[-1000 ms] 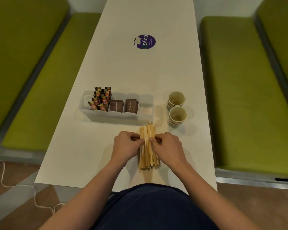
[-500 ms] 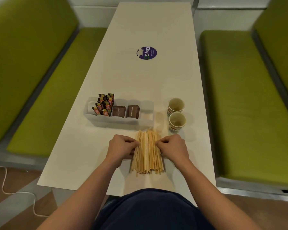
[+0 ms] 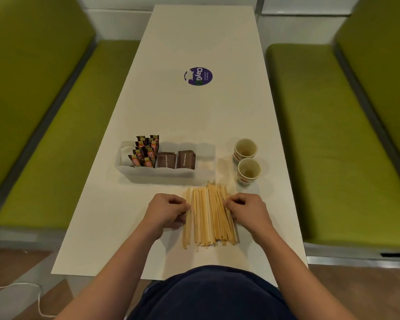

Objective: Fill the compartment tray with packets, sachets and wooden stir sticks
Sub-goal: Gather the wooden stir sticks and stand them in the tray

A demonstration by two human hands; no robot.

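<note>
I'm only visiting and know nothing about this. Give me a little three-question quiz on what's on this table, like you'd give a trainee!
1. True or false: the wooden stir sticks already stand in the compartment tray.
2. How many paper cups stand to the right of the tray? A one, B two, C four.
3. Fill in: the left hand and the right hand both touch the ___.
Key: 1 false, they lie flat on the table, nearer the person than the tray; 2 B; 3 wooden stir sticks.
</note>
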